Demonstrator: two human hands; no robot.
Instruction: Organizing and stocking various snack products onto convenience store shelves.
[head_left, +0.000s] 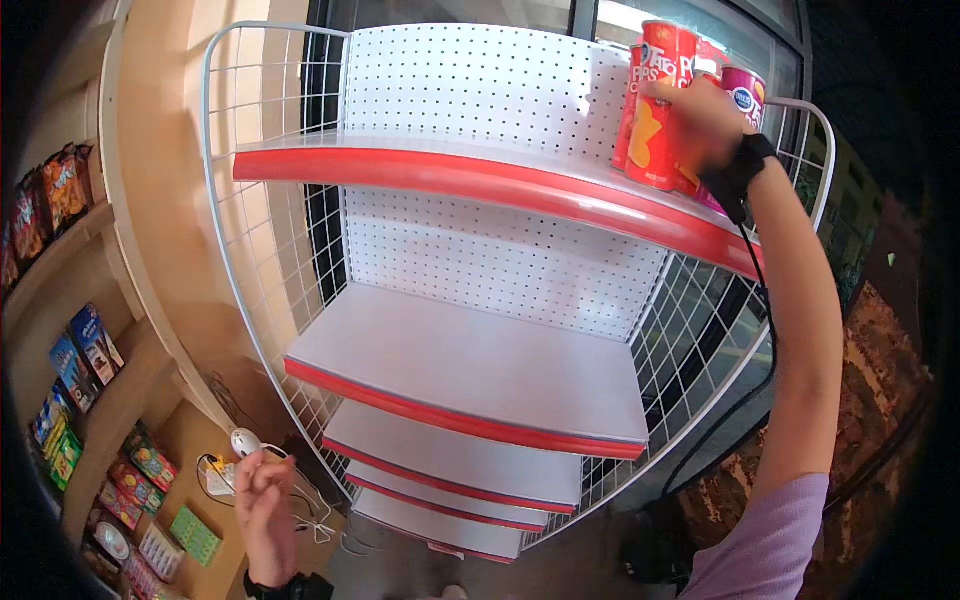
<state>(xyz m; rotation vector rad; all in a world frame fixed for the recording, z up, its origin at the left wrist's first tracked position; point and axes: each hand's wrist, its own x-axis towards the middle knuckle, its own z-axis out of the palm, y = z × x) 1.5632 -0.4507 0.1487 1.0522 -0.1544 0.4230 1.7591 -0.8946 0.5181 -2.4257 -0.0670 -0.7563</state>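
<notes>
On the right end of the top shelf (480, 166), several potato chip canisters stand close together. My right hand (701, 120) is around a red chip canister (660, 52) at the front of this group, its thumb across the printed side. Beside the hand is a purple canister (742, 82), partly covered by my wrist. My left hand (266, 510) hangs low at the left with loosely bent fingers and nothing visible in it. Just past its fingertips is a small white rounded device (244, 442).
The white rack has lower shelves (465, 360) with red front strips, a perforated back panel (465, 90) and wire mesh sides (259, 225). Wooden shelving (127, 360) with snack packets stands at left. A black cable (772, 330) hangs from my right wrist.
</notes>
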